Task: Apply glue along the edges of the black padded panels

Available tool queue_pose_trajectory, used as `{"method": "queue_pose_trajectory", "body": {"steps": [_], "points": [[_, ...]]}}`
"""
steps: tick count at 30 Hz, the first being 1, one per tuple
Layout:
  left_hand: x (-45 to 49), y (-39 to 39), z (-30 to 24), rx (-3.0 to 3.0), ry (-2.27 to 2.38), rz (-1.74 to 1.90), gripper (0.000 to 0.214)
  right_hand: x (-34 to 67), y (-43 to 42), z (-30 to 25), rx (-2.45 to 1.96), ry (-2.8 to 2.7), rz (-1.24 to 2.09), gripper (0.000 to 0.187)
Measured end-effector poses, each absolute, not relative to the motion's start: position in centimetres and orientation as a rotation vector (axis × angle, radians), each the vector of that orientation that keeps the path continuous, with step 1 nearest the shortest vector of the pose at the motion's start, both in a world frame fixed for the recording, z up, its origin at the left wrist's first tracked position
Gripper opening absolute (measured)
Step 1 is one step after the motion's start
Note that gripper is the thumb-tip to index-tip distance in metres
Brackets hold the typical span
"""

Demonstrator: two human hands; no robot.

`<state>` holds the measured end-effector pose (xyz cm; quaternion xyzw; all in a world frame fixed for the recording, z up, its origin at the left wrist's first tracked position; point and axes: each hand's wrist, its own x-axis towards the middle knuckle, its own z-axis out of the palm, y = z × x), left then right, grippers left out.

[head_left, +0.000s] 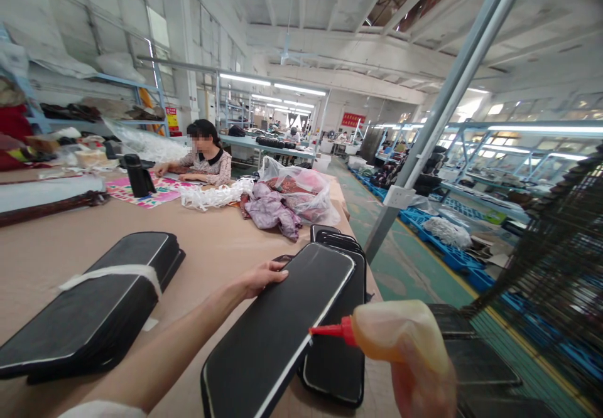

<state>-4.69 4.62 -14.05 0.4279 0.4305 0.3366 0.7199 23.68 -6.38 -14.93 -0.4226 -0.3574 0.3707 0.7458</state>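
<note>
My left hand (264, 278) grips the far left edge of a long black panel (273, 324) with rounded corners, thumb on top, other fingers hidden beneath. A pale line runs along the panel's border. In my right hand (419, 368), partly blurred, is a squeeze bottle (400, 330) of amber liquid, lying on its side. Its red nozzle (330, 330) points left and its tip meets the panel's right edge. Under and beside this panel lie more black panels (336, 361), also edged with a pale line.
A stack of black panels (94, 305) tied with a white strip rests on the tan table (202, 236) at left. Plastic-bagged cloth (292, 198) lies farther back. A seated person (207, 154) works across the table near a black flask (136, 176). A metal post (400, 186) rises at right.
</note>
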Motion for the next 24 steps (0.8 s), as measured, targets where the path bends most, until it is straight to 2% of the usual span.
{"method": "queue_pose_trajectory", "body": {"steps": [6, 11, 16, 24], "points": [[-4.6, 4.9, -14.1, 0.942, 0.976, 0.742, 0.047, 24.1, -6.6, -14.9, -0.981, -0.892, 0.784, 0.046], [-4.5, 5.4, -14.7, 0.931, 0.967, 0.751, 0.043, 23.9, -7.0, -15.0, -1.007, -0.913, 0.773, 0.049], [-4.4, 5.9, -15.4, 0.911, 0.947, 0.75, 0.049, 23.6, -7.2, -15.2, -0.985, -0.848, 0.831, 0.054], [-4.5, 6.4, -15.9, 0.902, 0.948, 0.752, 0.047, 22.5, -7.8, -13.8, -0.962, -0.95, 0.799, 0.05]]}}
